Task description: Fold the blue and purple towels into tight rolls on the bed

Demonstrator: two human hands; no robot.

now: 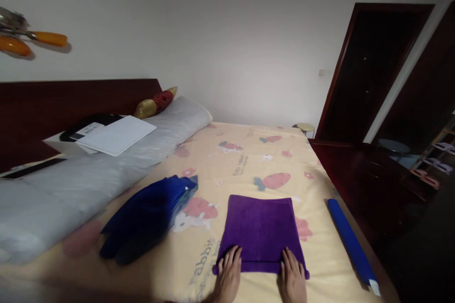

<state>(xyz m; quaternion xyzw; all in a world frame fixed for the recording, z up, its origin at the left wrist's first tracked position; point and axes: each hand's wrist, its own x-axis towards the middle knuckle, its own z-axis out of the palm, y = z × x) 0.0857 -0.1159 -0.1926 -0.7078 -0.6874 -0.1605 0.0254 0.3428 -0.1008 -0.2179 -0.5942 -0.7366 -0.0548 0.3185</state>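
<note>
A purple towel (261, 229) lies spread on the bed, roughly square, with a narrow folded strip along its near edge. My left hand (230, 267) rests on its near left corner, fingers stretched forward over the fabric. At the near right corner, my right hand (292, 267) lies the same way, fingers slightly apart. Both palms face down; thumbs are partly hidden. To the right, along the bed's side, is a long blue roll (350, 239) with a white tag at its near end. Left of the towel sits a heap of dark blue fabric (149, 215).
The bed has a yellow sheet (241, 180) printed with rabbits and carrots. A long grey bolster (117, 184) runs along the headboard (78, 97), bearing a white box (119, 135). Beyond the right edge are the dark floor, a stool (304, 127) and a shoe rack (432, 165).
</note>
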